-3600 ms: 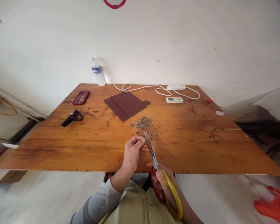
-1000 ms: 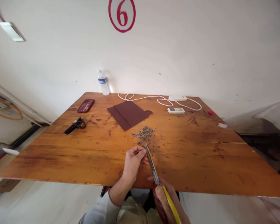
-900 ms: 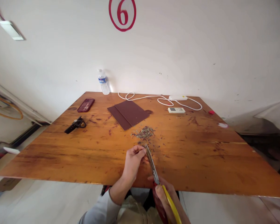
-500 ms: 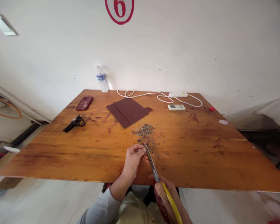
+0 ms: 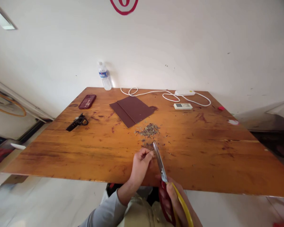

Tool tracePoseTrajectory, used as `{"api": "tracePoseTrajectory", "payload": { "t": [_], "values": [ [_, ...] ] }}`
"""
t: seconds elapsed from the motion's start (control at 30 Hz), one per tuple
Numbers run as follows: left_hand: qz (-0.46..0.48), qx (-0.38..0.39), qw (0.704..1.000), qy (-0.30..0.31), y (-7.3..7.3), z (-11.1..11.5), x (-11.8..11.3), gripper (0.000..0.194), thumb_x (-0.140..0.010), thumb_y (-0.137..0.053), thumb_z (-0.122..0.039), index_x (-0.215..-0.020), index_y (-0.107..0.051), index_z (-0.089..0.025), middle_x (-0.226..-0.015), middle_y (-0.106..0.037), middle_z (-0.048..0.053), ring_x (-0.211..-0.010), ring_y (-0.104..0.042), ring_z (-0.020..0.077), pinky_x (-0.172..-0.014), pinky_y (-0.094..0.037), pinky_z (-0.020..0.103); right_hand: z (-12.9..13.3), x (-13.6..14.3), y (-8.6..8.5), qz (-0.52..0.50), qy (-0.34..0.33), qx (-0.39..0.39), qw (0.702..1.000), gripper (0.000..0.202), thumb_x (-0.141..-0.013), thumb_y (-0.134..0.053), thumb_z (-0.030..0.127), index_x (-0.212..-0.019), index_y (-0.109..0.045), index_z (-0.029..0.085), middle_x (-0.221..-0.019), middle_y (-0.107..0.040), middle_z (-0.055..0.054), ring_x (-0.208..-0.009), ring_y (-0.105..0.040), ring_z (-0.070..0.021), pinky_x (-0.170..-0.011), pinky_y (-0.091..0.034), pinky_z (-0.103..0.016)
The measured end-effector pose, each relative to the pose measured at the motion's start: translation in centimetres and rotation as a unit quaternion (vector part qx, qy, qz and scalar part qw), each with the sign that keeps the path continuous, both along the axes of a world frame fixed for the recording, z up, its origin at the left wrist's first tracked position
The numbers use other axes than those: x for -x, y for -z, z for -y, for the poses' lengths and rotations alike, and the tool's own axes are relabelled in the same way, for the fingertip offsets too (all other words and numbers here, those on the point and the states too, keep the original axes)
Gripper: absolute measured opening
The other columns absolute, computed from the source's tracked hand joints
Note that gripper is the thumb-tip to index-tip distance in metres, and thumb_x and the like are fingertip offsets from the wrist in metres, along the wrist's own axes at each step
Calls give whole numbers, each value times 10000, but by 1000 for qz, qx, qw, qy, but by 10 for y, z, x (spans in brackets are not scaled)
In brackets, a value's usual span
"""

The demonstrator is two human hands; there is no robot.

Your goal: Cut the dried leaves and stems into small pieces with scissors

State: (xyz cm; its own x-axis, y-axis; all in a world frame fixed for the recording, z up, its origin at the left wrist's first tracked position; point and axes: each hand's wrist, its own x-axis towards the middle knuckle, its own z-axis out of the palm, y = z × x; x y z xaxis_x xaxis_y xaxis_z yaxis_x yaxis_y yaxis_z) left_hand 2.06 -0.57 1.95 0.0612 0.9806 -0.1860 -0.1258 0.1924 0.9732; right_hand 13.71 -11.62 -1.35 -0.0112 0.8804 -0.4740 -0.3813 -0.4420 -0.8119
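Observation:
My right hand [image 5: 174,197] is wrapped round the handles of a pair of scissors [image 5: 160,161], one handle yellow and one red. The steel blades point away from me, with the tips beside the fingers of my left hand [image 5: 140,164]. That hand is closed in a pinch; whatever lies between thumb and forefinger is too small to make out. Just beyond the blades, a heap of small dry-looking clippings [image 5: 150,130] lies on the wooden table [image 5: 203,151], with loose bits scattered round it.
Two dark maroon boards [image 5: 134,108] lie behind the clippings. To the left are a maroon phone-like case [image 5: 87,101] and a black pistol-shaped object [image 5: 77,122]. Along the wall stand a plastic bottle [image 5: 105,76] and a white power strip [image 5: 185,92] with its cord; a remote control [image 5: 183,106] lies nearby.
The scissor handles are spread wider apart than before. Both hands appear slightly further right, and the whole view has shifted a little.

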Motion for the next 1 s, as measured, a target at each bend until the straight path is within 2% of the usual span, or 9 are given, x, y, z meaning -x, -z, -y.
{"api": "tracePoseTrajectory", "payload": {
  "t": [0.07, 0.1, 0.2, 0.3, 0.4, 0.57, 0.77, 1.0],
  "values": [
    [-64, -51, 997, 6, 3, 4, 1, 347, -802, -596, -318, -493, -501, -192, -532, -500, -27, -534, -467, 111, -552, -369, 232, -2, -1, -9, -29, 9, 24, 999, 694, -671, -609, 823, -1028, -600, 228, -577, -462, 62, -376, -300, -64, -322, -231, -188],
    [-91, -74, 993, 9, 5, 5, 3, 355, -803, -594, -300, -481, -493, -191, -580, -531, -15, -585, -497, 122, -585, -381, 236, -4, -2, -14, -45, -10, 26, 999, 658, -717, -630, 773, -1083, -591, 228, -640, -505, 47, -416, -353, -69, -350, -284, -185],
    [-146, -112, 983, 10, 11, 7, 10, 269, -805, -585, -241, -543, -539, -195, -705, -607, 5, -703, -563, 150, -671, -416, 246, -12, -6, -23, -87, 4, 39, 995, 659, -712, -667, 747, -1080, -603, 205, -626, -514, 62, -419, -367, -50, -359, -302, -157],
    [-206, -116, 971, -23, 17, 3, 23, 93, -794, -567, -179, -724, -622, -205, -719, -624, -1, -704, -577, 158, -692, -434, 259, -20, -7, -25, -115, 31, 57, 991, 701, -656, -698, 764, -1013, -645, 163, -571, -512, 73, -390, -337, -31, -336, -285, -140],
    [-281, -138, 949, -41, 17, -6, 37, 102, -814, -540, -162, -768, -622, -201, -743, -637, 11, -717, -585, 167, -709, -446, 279, -25, -7, -22, -146, 41, 66, 986, 683, -635, -729, 746, -981, -668, 159, -539, -512, 82, -361, -317, -23, -311, -260, -133],
    [-422, -223, 879, 2, 11, -14, 53, 169, -823, -513, -84, -761, -626, -194, -811, -653, 51, -807, -586, 205, -768, -474, 329, -25, -8, -20, -154, 50, 78, 984, 634, -643, -748, 715, -960, -671, 171, -524, -514, 88, -346, -324, -26, -305, -255, -133],
    [-527, -270, 801, 89, 11, -3, 56, 168, -862, -534, -98, -921, -665, -186, -1006, -674, 90, -944, -582, 244, -877, -493, 389, -25, -6, -22, -151, 60, 71, 984, 590, -650, -762, 684, -937, -660, 178, -513, -513, 89, -344, -329, -35, -304, -267, -142],
    [-624, -290, 714, 131, 15, -4, 51, 231, -928, -430, -115, -888, -653, -158, -908, -662, 106, -877, -589, 252, -824, -493, 379, -22, -3, -24, -156, 77, 53, 983, 601, -624, -791, 665, -936, -641, 174, -509, -516, 85, -353, -337, -38, -310, -277, -146]
  ]
}}
